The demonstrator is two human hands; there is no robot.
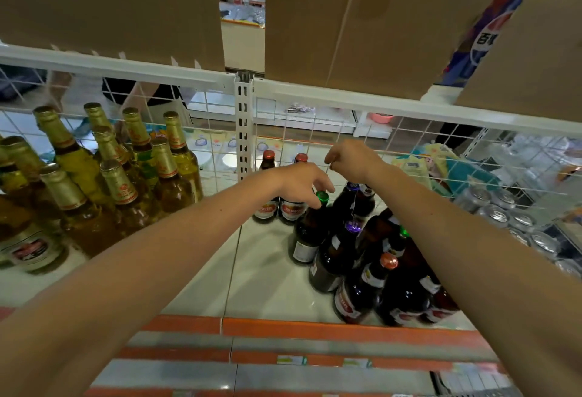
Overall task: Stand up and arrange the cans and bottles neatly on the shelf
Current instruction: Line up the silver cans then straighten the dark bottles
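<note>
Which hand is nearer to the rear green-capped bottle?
Left. The left hand curls its fingers round the cap of the green-capped bottle; the right hand is higher, farther back, apart from it.

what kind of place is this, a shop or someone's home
Most likely a shop's drinks aisle: beer bottles stand in rows on a white wire-backed shelf, cans sit to the right, and price tags line the orange shelf edge.
</note>
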